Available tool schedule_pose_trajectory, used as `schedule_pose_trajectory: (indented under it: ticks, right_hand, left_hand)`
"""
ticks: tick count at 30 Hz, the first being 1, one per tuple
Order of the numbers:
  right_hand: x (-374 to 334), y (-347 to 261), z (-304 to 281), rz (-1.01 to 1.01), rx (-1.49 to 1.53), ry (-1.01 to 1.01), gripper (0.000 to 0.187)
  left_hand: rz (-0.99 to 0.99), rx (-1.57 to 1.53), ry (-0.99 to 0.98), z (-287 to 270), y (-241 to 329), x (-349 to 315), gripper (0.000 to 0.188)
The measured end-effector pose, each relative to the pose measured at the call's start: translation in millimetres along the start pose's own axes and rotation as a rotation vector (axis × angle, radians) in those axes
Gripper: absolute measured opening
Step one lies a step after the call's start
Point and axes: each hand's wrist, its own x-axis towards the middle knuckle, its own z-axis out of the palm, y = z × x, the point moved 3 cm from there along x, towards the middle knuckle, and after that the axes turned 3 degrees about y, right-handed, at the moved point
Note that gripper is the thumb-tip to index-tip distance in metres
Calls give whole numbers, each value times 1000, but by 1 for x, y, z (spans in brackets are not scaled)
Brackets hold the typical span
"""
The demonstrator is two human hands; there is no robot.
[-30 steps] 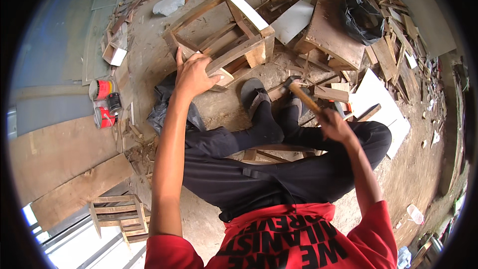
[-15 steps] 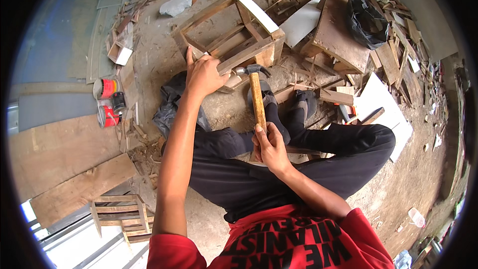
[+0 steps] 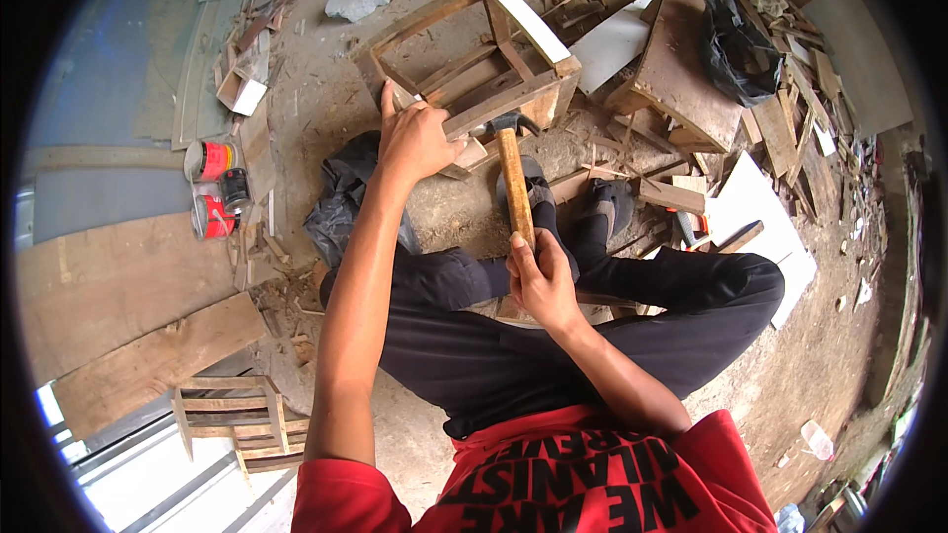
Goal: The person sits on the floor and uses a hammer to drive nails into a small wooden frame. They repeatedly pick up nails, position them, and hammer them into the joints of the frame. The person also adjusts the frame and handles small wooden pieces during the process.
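Observation:
A wooden box-like frame (image 3: 504, 103), with one white strip along its right side, stands on the ground in front of me. My left hand (image 3: 416, 141) grips its near left part, the index finger stretched along the wood and the other fingers bent round it. My right hand (image 3: 542, 283) is closed on the lower end of a hammer's wooden handle (image 3: 515, 188). The dark hammer head is at the frame's near rail, partly hidden. Whether it touches the wood I cannot tell.
A black plastic bag (image 3: 346, 199) lies by my left forearm. Red and black cans (image 3: 212, 217) stand at the left. To the right are a brown wooden box (image 3: 681, 64), another black bag (image 3: 741, 51), a white board (image 3: 765, 227) and piled wood scraps. My feet are close to the hammer.
The hammer has moved away from me, its head now partly hidden by the frame's near rail. My left hand keeps its hold; the view has shifted slightly.

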Motion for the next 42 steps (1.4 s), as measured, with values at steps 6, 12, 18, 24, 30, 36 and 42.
schedule_pose_trajectory:
  ticks: [6,12,18,24,30,36,42]
  right_hand:
    - [3,9,-2,-61,-50,9,24]
    - [0,2,-13,-20,-79,14,25]
    - [-1,-12,-98,-129,-424,148,28]
    - [16,-80,-242,-237,-1230,219,33]
    - [44,-75,-314,-393,-1355,227,35]
    - [72,-56,-317,-660,-1580,357,29]
    - [53,-80,-264,-827,-1666,329,33]
  left_hand:
    - [52,-20,87,5,-4,0,45]
    - [26,-14,34,4,-2,2,46]
    - [50,-26,86,11,-3,0,51]
    - [137,-24,181,3,1,-6,56]
    - [188,-242,473,10,-8,-2,48]
    - [208,-317,750,3,-1,-8,28]
    - [289,-150,855,-3,37,-49,29]
